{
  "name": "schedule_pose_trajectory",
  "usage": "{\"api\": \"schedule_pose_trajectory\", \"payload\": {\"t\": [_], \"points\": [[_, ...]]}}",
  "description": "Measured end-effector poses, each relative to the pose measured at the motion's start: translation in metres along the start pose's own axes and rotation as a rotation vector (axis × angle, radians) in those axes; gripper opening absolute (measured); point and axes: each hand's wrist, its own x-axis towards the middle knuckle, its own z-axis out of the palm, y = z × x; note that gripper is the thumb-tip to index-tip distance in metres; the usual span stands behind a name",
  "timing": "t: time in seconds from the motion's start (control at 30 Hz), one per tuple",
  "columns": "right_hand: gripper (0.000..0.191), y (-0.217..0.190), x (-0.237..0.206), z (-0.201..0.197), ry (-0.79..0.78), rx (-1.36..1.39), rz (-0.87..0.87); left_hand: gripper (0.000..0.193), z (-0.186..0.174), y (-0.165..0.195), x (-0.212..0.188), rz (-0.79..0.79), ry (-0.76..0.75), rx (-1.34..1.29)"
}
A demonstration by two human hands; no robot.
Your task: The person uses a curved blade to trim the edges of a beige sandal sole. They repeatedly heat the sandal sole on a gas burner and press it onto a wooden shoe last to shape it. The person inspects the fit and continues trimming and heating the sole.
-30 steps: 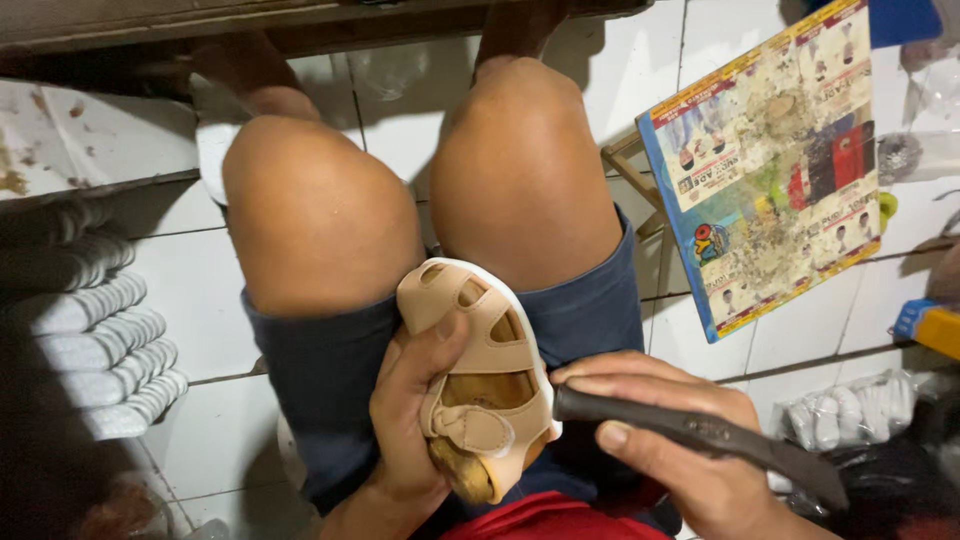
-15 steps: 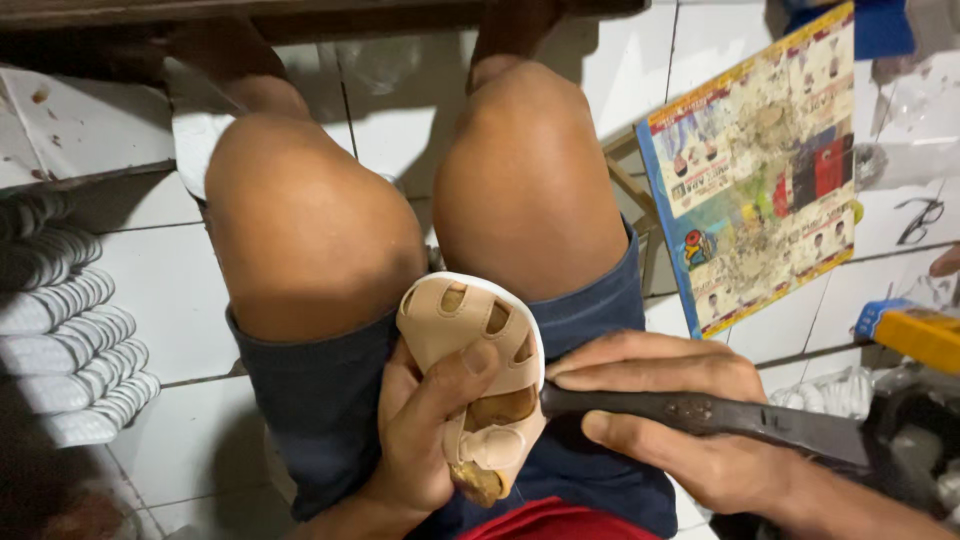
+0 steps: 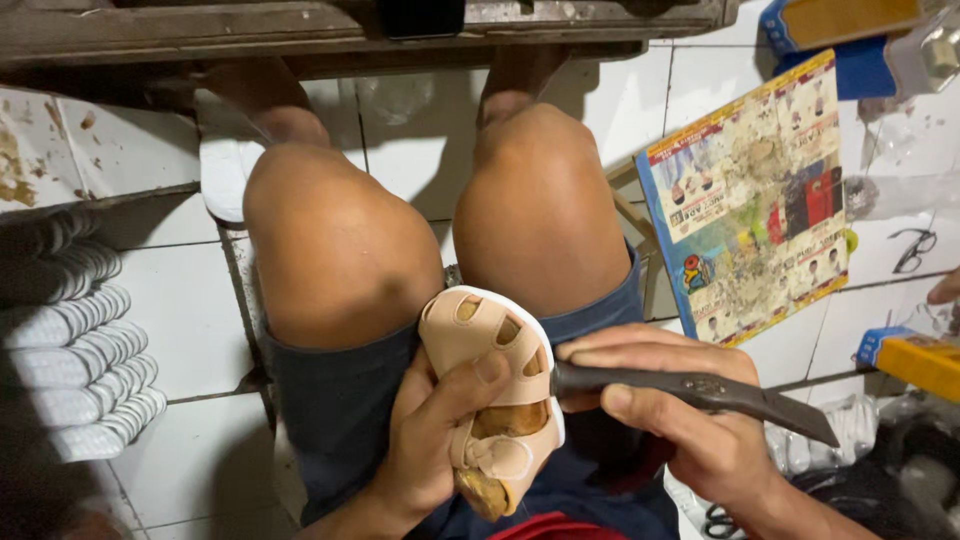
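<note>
My left hand (image 3: 432,430) grips a small beige child's sandal (image 3: 490,385) with cut-out holes and a strap, held over my lap with its toe toward my knees. My thumb lies across the sandal's upper. My right hand (image 3: 680,420) is closed around a dark flat metal tool (image 3: 700,390) that runs sideways; its left end meets the sandal's right edge and its pointed end sticks out to the right. Both hands sit between my bare knees (image 3: 340,250) and my blue shorts (image 3: 330,410).
A stack of grey ribbed soles (image 3: 75,350) lies at the left on the white tiled floor (image 3: 180,310). A colourful printed sheet (image 3: 755,200) lies at the right, a yellow-and-blue box (image 3: 915,360) beyond it. A wooden bench edge (image 3: 300,25) crosses the top.
The sandal has turned slightly and sits more upright in my left hand. My right hand has kept the tool against the sandal's right edge, shifting it a little.
</note>
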Motion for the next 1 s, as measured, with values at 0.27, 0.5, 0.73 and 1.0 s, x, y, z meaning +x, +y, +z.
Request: {"api": "schedule_pose_trajectory", "payload": {"t": [0.27,0.5,0.73,1.0], "points": [[0.034,-0.005,0.014,-0.007,-0.063,0.068,-0.04,0.037,0.0,0.005,-0.001,-0.022,-0.025,0.042],[0.032,-0.013,0.024,-0.013,-0.105,-0.044,-0.05,0.036,0.009,0.016,-0.002,0.024,-0.126,0.08],[0.036,-0.021,0.04,-0.018,-0.176,0.059,-0.105,0.037,0.024,0.025,-0.001,-0.001,-0.173,0.016],[0.034,-0.02,0.046,-0.038,-0.34,-0.013,-0.111,0.035,0.025,0.024,0.036,0.013,-0.237,0.225]]}}
